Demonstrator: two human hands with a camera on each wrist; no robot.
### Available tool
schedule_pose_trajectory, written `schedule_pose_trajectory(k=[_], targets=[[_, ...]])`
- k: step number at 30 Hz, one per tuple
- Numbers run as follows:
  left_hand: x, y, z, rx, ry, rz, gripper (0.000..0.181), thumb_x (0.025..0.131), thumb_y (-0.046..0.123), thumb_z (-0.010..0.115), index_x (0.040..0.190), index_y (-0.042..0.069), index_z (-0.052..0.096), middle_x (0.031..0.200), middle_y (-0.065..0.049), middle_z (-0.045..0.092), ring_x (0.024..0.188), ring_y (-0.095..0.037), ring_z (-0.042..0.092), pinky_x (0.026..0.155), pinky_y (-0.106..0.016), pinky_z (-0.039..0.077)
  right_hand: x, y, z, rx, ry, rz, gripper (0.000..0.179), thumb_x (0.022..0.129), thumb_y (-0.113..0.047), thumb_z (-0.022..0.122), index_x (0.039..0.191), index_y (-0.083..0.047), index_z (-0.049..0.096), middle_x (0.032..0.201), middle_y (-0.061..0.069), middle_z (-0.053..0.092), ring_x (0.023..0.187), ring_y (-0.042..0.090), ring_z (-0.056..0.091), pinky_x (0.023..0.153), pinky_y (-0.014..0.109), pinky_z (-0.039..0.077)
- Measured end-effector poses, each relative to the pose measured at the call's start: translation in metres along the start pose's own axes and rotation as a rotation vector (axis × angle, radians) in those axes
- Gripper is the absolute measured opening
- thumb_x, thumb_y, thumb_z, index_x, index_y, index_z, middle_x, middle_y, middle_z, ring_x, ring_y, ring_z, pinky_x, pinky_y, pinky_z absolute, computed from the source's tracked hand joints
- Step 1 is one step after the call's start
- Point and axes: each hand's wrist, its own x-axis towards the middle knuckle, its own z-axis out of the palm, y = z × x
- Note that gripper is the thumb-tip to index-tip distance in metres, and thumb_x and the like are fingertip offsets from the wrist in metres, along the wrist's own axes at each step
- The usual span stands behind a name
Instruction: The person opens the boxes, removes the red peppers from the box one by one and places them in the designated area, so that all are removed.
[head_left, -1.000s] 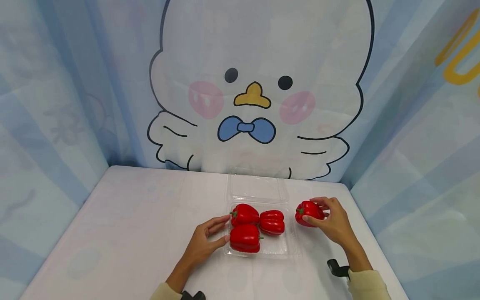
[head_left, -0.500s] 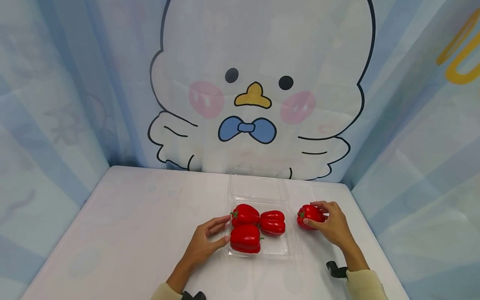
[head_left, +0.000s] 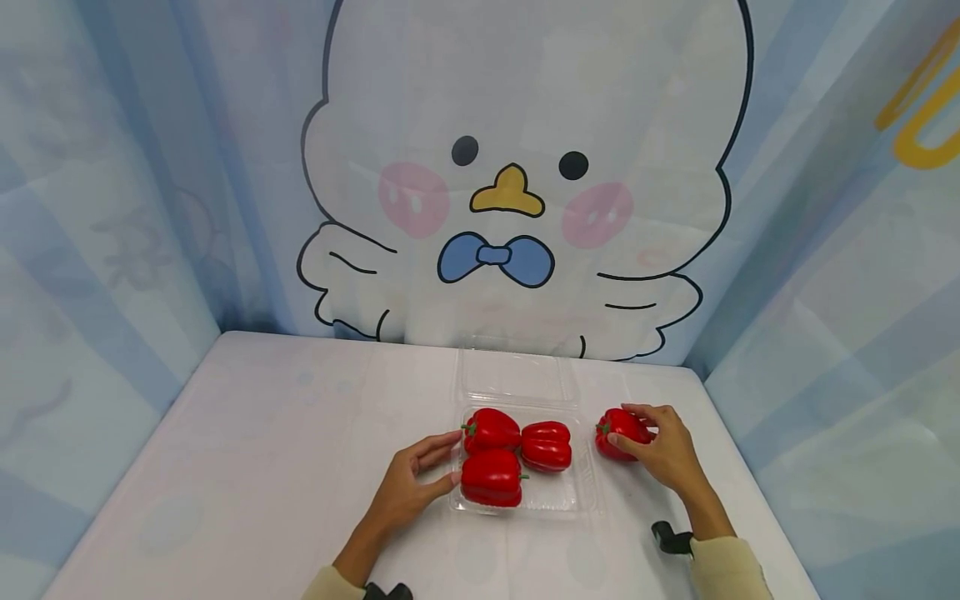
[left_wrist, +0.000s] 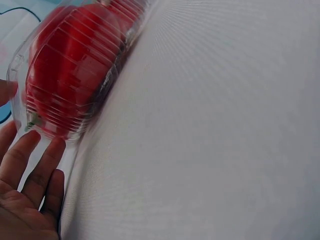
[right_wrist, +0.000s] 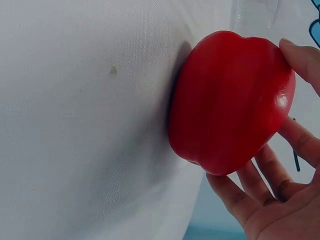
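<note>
Both sleeves point(head_left: 729, 571) are pale cream, with a small, angular black fitting point(head_left: 671, 538) beside each.

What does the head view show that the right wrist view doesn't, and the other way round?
Only the head view shows the left hand at the side of the open clear box, the three red peppers inside, and the green stem of the held pepper.

Only the right wrist view shows the palm of the right hand and a small speck on the white table.

Both show the right hand holding that pepper, and the table.
</note>
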Motion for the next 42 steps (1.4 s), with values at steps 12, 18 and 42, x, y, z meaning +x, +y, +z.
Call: schedule_pose_trajectory(k=[12, 18, 42], targets=[[0.0, 0.001, 0.0, 0.006, -0.002, 0.017, 0.057, 0.096, 0.017, 0.079, 0.148, 0.005, 0.059, 0.154, -0.015, 0.061, 0.141, -0.036, 0.061, 0.116, -0.039, 0.05, 0.004, 0.001, 0.0, -0.023, -0.019, -0.01, 0.072, 0.09, -0.035, 0.085, 0.152, -0.011, 0.056, 0.145, 0.028, 0.052, 0.135, 0.048, 0.05, 0.102, 0.062, 0.06], [0.0, 0.002, 0.0, 0.01, -0.001, 0.009, 0.058, 0.096, 0.017, 0.079, 0.148, 0.005, 0.059, 0.154, -0.014, 0.061, 0.141, -0.036, 0.061, 0.116, -0.039, 0.05, -0.001, -0.001, -0.001, -0.013, 0.027, -0.038, 0.072, 0.09, -0.036, 0.085, 0.152, -0.014, 0.056, 0.148, 0.027, 0.05, 0.136, 0.047, 0.048, 0.101, 0.064, 0.059], [0.0, 0.001, 0.0, 0.018, 0.0, 0.011, 0.057, 0.095, 0.017, 0.079, 0.148, 0.007, 0.059, 0.153, -0.012, 0.062, 0.141, -0.035, 0.062, 0.116, -0.038, 0.05, -0.031, -0.064, -0.013, 0.07, 0.231, -0.272, 0.073, 0.082, -0.03, 0.093, 0.148, -0.02, 0.062, 0.147, 0.018, 0.055, 0.133, 0.039, 0.052, 0.1, 0.071, 0.055]])
